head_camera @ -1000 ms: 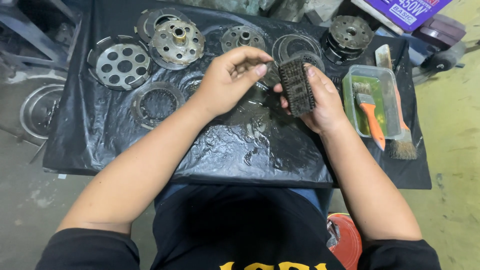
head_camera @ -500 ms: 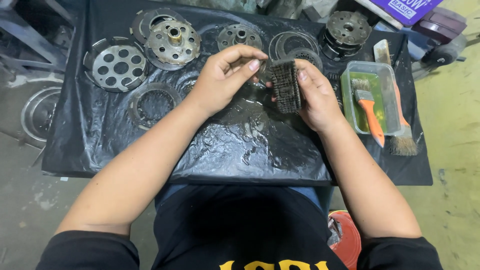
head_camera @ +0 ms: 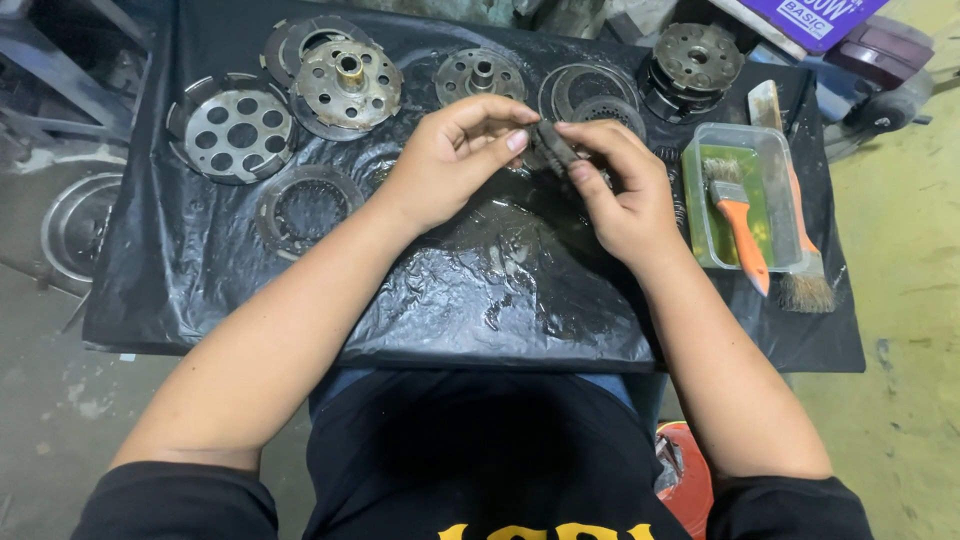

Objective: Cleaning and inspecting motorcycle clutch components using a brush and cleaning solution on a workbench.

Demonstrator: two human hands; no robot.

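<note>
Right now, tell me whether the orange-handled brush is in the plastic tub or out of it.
Partly in. The orange-handled brush lies with its bristles inside the clear plastic tub, handle sticking out over the near rim.

**Both hands on a dark chain over the black sheet**

We saw the left hand [head_camera: 445, 160] and right hand [head_camera: 620, 195] meet above the black plastic sheet [head_camera: 480, 290], both pinching a dark chain piece [head_camera: 556, 145] edge-on between the fingertips; a perforated metal disc [head_camera: 238, 130] and a hubbed plate [head_camera: 348, 82] lay to the left; an orange-handled brush [head_camera: 742, 222] rested in a clear tray [head_camera: 790, 190] on the right.
</note>
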